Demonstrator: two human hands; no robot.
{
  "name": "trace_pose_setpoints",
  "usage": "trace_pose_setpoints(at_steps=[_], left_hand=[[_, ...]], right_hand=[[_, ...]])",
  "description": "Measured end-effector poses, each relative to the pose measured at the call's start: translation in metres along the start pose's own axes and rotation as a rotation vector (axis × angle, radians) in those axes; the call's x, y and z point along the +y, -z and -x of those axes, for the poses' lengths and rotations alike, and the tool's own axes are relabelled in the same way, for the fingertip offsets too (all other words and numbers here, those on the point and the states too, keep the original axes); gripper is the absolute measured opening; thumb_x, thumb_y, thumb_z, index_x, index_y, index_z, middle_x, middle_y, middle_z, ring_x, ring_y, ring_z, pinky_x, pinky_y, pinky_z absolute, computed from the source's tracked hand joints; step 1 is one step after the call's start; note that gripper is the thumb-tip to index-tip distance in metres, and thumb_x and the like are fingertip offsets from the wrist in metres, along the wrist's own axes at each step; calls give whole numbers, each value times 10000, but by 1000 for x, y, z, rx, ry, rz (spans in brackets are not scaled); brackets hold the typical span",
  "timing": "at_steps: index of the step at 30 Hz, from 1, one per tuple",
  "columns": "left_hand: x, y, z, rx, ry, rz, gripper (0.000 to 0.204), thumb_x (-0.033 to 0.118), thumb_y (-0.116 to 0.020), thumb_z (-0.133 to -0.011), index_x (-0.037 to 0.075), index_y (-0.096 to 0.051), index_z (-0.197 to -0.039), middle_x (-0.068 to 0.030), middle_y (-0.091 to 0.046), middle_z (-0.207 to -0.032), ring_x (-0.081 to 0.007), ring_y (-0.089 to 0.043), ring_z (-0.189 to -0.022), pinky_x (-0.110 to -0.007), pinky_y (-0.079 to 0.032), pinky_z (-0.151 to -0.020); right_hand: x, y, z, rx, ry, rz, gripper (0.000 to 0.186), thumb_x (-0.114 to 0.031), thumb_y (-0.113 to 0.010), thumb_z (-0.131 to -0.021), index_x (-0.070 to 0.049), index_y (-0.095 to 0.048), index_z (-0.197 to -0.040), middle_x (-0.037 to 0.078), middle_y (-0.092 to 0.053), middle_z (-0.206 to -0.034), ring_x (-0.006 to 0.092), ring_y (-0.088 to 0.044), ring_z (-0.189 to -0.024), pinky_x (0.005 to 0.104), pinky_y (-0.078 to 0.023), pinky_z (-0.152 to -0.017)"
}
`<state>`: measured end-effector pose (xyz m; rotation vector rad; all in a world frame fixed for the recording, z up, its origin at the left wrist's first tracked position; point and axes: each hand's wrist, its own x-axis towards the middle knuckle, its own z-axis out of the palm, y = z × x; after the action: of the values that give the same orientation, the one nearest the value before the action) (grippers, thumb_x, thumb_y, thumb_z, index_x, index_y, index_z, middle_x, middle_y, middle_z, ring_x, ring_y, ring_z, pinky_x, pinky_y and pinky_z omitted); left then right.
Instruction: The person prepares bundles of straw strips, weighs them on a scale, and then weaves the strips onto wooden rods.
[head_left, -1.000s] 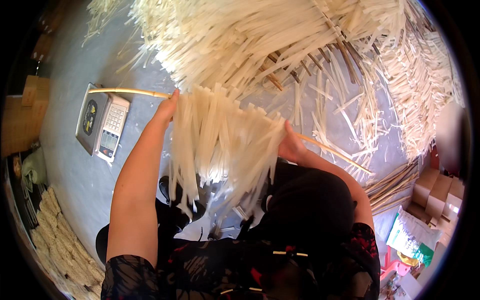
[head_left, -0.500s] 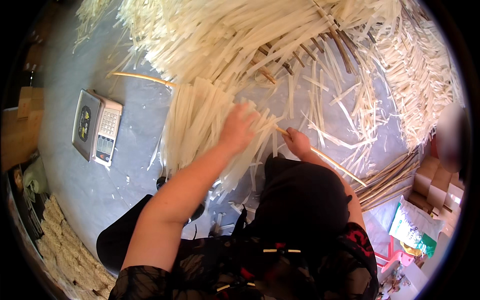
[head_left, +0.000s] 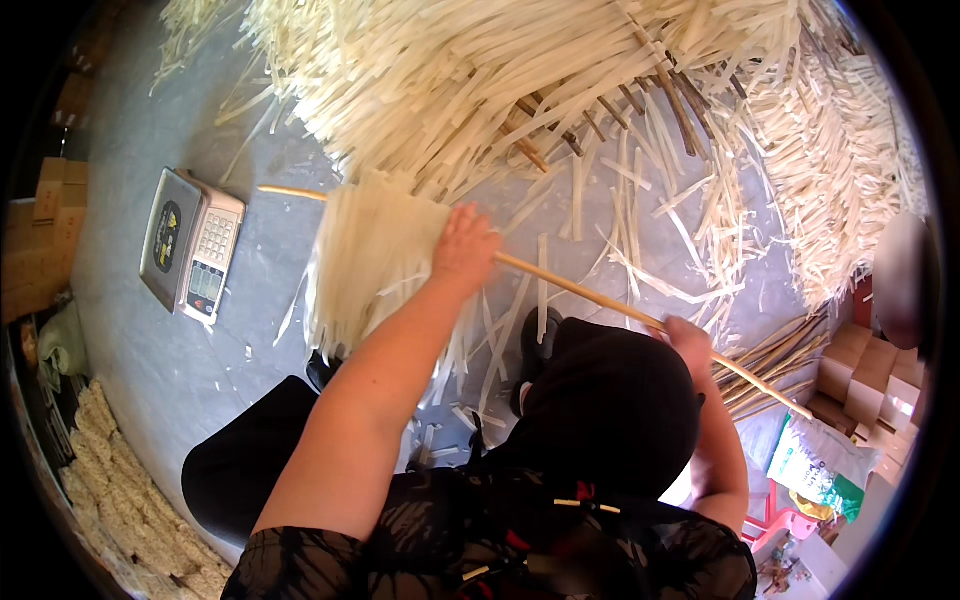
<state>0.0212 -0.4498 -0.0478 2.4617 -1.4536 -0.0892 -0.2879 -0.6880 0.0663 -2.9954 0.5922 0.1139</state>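
Pale flat strips drape in a bunch over a thin bamboo pole, which slants from the left down to the right. My left hand lies over the right edge of the bunch, its fingers curled onto the strips at the pole. My right hand is closed round the lower right part of the pole, beside my bent knee.
A large heap of strips with dark sticks covers the back. A scale stands at left. Woven bundles lie lower left. Spare sticks, cartons and a sack are at right.
My left hand has moved from the left pole end onto the bunch's right edge. The bunch has shifted and narrowed leftward. My right hand has moved down and right along with more exposed pole.
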Motion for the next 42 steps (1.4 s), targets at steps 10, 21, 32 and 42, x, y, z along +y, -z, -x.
trace_pose_setpoints(at_steps=[10, 21, 32, 42], left_hand=[[26, 16, -1, -144, -47, 79, 191, 210, -711, -687, 148, -668, -863, -39, -569, -1103, -280, -405, -1238, -487, -218, -1114], [-30, 15, 16, -195, 40, -26, 220, 233, -741, -663, 148, -664, -850, -34, -557, -1170, -304, -405, -1239, -508, -221, -1097], [41, 30, 26, -356, -104, 290, 599, 271, -747, -719, 199, -538, -1275, -122, -461, -1369, -325, -343, -1324, -449, -250, -1099], [103, 35, 61, -884, -99, 844, 455, 271, -615, -864, 113, -530, -1282, -124, -646, -1094, -270, -601, -1033, -322, -441, -934]], right_hand=[[-14, -28, -16, -143, -110, -472, 563, -35, -659, -742, -123, -507, -1276, 165, -625, -1110, 370, -593, -1019, 420, -479, -864], [76, -30, 23, -97, 95, -169, 227, -228, -585, -872, -191, -567, -1095, 73, -541, -744, 296, -602, -698, 405, -485, -576], [158, -55, 86, -266, -390, 83, 343, 10, -494, -772, -167, -623, -1036, 69, -608, -960, 267, -554, -1046, 453, -319, -1064], [164, -40, 94, -89, -632, 199, 254, -45, -559, -746, -139, -634, -970, 43, -617, -968, 287, -543, -1033, 383, -463, -882]])
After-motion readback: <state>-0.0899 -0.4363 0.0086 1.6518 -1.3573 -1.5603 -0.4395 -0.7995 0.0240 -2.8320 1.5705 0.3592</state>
